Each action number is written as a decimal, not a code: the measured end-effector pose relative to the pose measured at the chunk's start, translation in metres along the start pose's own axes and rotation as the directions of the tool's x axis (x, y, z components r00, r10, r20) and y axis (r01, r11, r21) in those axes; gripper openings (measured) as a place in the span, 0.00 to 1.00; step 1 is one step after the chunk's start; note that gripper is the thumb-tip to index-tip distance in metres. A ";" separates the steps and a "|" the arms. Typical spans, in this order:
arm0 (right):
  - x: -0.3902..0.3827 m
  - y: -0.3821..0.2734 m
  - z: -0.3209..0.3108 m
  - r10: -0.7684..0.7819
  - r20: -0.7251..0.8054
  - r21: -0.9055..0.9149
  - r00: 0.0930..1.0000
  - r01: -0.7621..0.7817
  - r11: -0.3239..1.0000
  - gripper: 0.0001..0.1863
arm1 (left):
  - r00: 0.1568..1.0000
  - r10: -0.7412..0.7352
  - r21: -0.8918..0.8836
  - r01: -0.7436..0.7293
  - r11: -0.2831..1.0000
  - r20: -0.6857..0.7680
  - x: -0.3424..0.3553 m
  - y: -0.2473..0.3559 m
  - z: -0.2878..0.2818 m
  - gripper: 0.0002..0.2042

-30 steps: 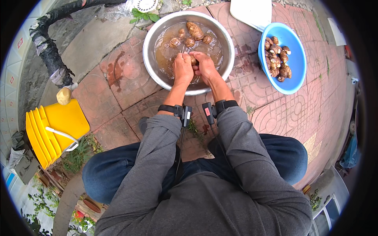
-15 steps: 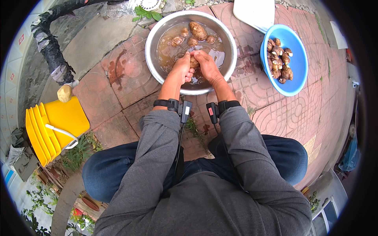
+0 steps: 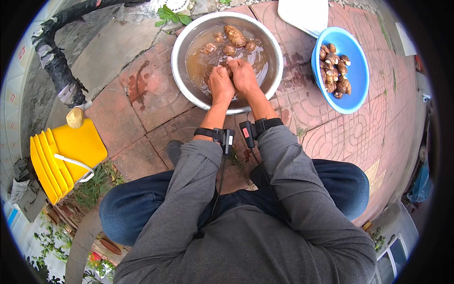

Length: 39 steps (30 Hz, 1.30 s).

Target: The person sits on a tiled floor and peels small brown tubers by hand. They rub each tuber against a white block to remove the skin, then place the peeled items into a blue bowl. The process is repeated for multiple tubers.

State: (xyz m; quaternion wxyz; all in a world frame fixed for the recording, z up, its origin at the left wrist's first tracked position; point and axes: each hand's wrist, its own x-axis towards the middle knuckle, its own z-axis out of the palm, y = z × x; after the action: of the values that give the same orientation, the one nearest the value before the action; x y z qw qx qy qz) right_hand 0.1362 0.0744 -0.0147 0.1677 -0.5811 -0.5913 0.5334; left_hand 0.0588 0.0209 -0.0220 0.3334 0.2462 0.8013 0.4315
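A round steel basin [image 3: 182, 71] of muddy brown water stands on the brick paving in front of me. Several brown taro-like roots [image 3: 235, 36] float at its far side. My left hand [image 3: 220, 84] and my right hand [image 3: 243, 75] are pressed together over the water, both closed around one root that is mostly hidden between the fingers. Each wrist wears a black band with a small device. To the right a blue plastic bowl [image 3: 355, 90] holds several more of the same roots [image 3: 333, 71].
A yellow plastic jerrycan [image 3: 66, 156] lies on its side at the left. A wrapped black pipe [image 3: 56, 66] runs along the left wall. A white board [image 3: 305, 14] lies beyond the blue bowl. My knees in blue jeans frame the lower view.
Both hands have shifted slightly within the basin while rubbing the root, and the floating roots have drifted toward the far side. The water is stirred.
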 end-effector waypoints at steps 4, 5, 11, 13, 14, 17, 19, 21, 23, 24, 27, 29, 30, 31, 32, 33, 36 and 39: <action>-0.015 0.000 -0.010 0.111 0.274 0.513 0.955 -0.243 0.823 0.20 | 0.737 -0.504 -0.338 0.663 0.667 0.450 0.019 0.002 -0.018 0.20; -0.015 -0.002 -0.013 0.111 0.302 0.601 0.947 -0.280 0.749 0.23 | 0.673 -0.499 -0.361 0.726 0.585 0.546 0.021 0.004 -0.023 0.20; -0.016 -0.011 -0.022 0.107 0.345 0.628 0.932 -0.314 0.712 0.21 | 0.674 -0.462 -0.416 0.729 0.544 0.577 0.011 0.013 -0.020 0.21; -0.011 -0.014 -0.017 0.093 0.276 0.597 0.957 -0.247 0.764 0.18 | 0.780 -0.447 -0.421 0.618 0.664 0.439 0.008 0.012 -0.016 0.26; -0.009 -0.014 -0.014 0.044 0.245 0.596 0.968 -0.186 0.781 0.17 | 0.900 -0.347 -0.335 0.423 0.842 0.263 0.006 0.010 -0.014 0.27; -0.004 -0.015 -0.005 0.091 0.107 0.534 0.990 -0.134 0.835 0.14 | 1.000 0.006 0.149 -0.005 0.989 -0.011 -0.004 0.009 -0.013 0.29; -0.004 -0.015 -0.005 0.210 0.111 0.472 0.971 -0.238 0.849 0.14 | 0.995 0.095 0.251 -0.090 0.964 -0.011 -0.010 0.012 -0.012 0.27; -0.006 -0.015 -0.012 0.129 0.229 0.577 0.965 -0.241 0.780 0.14 | 0.977 0.205 0.211 -0.189 0.959 -0.057 -0.009 0.016 -0.014 0.24; -0.011 -0.016 -0.019 0.072 0.342 0.638 0.937 -0.287 0.715 0.15 | 0.992 -0.094 -0.160 0.106 0.981 0.081 0.003 0.020 -0.018 0.22; -0.013 -0.017 -0.023 0.043 0.358 0.634 0.933 -0.277 0.722 0.15 | 0.942 -0.255 -0.290 0.312 0.904 0.219 0.010 0.020 -0.021 0.21; -0.017 -0.015 -0.028 0.038 0.443 0.611 0.896 -0.333 0.718 0.16 | 0.755 -0.504 -0.174 0.612 0.772 0.419 0.027 0.015 -0.030 0.21; -0.015 -0.011 -0.022 0.077 0.387 0.560 0.919 -0.301 0.772 0.16 | 0.876 -0.427 -0.019 0.442 0.897 0.224 0.028 0.012 -0.026 0.24; -0.013 -0.008 -0.017 0.064 0.363 0.548 0.930 -0.268 0.793 0.16 | 0.940 -0.323 0.073 0.317 0.946 0.107 0.025 0.011 -0.022 0.25; -0.012 -0.005 -0.011 0.097 0.310 0.511 0.946 -0.252 0.822 0.14 | 0.962 -0.267 0.198 0.252 0.947 0.053 0.020 0.012 -0.018 0.26; -0.010 -0.001 -0.003 0.076 0.204 0.490 0.976 -0.169 0.855 0.13 | 0.987 -0.161 0.246 0.156 0.957 -0.002 0.014 0.012 -0.014 0.27; -0.009 0.001 0.005 0.029 0.091 0.468 0.995 -0.068 0.881 0.12 | 0.993 -0.120 0.310 0.116 0.944 -0.005 0.007 0.014 -0.012 0.29; -0.007 0.003 0.010 0.109 -0.031 0.377 0.994 -0.089 0.922 0.14 | 1.000 -0.003 0.406 -0.004 0.914 0.016 -0.006 0.019 -0.011 0.28; -0.006 -0.002 -0.006 0.404 0.311 0.546 0.860 -0.510 0.665 0.21 | 0.999 0.032 0.330 -0.039 0.943 0.027 -0.005 0.018 -0.017 0.25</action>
State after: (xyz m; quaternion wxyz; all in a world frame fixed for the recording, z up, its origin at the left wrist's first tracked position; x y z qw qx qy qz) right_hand 0.1417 0.0723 -0.0086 0.1574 -0.5789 -0.2327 0.7655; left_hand 0.0518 0.0179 0.0020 0.2883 0.3175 0.8541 0.2944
